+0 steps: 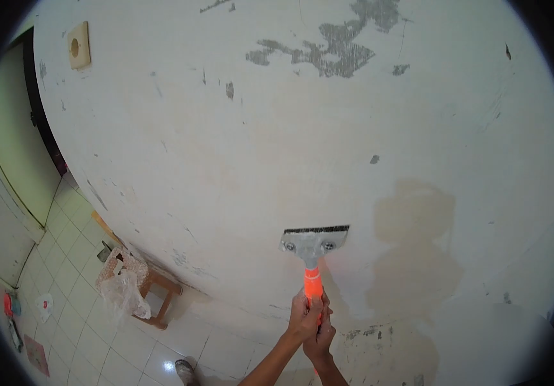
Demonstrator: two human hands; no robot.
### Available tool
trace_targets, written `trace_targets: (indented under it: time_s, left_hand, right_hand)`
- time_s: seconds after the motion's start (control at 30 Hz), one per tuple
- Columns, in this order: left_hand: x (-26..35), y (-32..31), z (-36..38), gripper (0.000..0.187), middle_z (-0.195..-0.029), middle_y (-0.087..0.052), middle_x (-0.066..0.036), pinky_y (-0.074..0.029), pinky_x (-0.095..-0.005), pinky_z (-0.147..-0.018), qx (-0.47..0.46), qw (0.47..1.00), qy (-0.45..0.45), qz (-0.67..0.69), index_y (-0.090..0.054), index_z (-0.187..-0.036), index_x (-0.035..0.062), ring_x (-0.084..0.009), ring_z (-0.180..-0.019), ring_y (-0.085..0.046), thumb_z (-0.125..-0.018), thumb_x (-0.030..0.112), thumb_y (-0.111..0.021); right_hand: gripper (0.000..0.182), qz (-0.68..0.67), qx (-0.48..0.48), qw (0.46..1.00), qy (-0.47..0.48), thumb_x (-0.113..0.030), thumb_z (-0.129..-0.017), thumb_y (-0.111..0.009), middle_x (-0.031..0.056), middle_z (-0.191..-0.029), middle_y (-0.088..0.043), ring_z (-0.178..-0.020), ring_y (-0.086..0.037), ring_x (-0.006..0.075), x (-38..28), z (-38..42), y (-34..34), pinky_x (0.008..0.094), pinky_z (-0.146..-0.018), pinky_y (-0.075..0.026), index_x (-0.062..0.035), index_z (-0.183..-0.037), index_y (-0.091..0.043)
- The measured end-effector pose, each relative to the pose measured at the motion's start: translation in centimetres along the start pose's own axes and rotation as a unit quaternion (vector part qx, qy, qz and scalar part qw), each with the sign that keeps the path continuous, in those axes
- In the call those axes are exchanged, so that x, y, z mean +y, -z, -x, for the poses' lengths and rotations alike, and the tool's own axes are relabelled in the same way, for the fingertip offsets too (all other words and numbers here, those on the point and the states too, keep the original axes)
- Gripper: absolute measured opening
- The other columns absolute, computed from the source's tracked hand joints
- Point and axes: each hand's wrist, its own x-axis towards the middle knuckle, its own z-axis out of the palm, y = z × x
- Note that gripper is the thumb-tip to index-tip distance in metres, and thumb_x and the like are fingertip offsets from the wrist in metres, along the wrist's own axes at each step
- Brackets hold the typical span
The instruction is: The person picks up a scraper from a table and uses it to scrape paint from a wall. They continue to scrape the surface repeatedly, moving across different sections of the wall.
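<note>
Both of my hands grip the orange handle of a wide-bladed scraper, held upright in front of the wall. My left hand wraps the handle from the left side. On the other side my right hand closes round its lower part, with some fingers hidden. The scraper's grey metal head has two bolts and a dark-edged blade, at or very near the wall; contact cannot be made out. The pale wall carries grey bare patches higher up and several small chips.
A wooden stool with bubble wrap and clear plastic stands at the wall's foot on the left. A power socket sits upper left, near a door. My shoe rests on the tiled floor.
</note>
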Motion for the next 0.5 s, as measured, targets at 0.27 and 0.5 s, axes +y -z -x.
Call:
trace_targets:
  time_s: [0.27,0.5]
  left_hand:
    - [1.0,0.5,-0.7,0.050,-0.072,-0.050,-0.003,-0.056,-0.0338,-0.067,-0.007,1.000,-0.007,-0.002,-0.049,-0.094,0.0038,-0.0110,-0.057,-0.052,-0.099,0.054,-0.053]
    - [1.5,0.6,-0.8,0.049,-0.073,-0.051,-0.003,-0.057,-0.0340,-0.067,-0.019,1.000,-0.006,0.003,-0.050,-0.095,0.0037,-0.0112,-0.058,-0.052,-0.099,0.052,-0.052]
  right_hand:
    - [0.046,-0.001,-0.011,1.000,-0.018,-0.020,-0.099,-0.050,0.0216,-0.088,-0.069,-0.080,-0.074,0.0315,-1.5,-1.0,-0.6,0.0357,-0.067,-0.055,0.0047,-0.138,-0.047]
    - [0.042,0.013,-0.007,1.000,0.011,-0.020,-0.099,-0.049,0.0232,-0.089,-0.069,-0.080,-0.073,0.0332,-0.9,-0.9,-0.9,0.0374,-0.067,-0.055,0.0050,-0.132,-0.050]
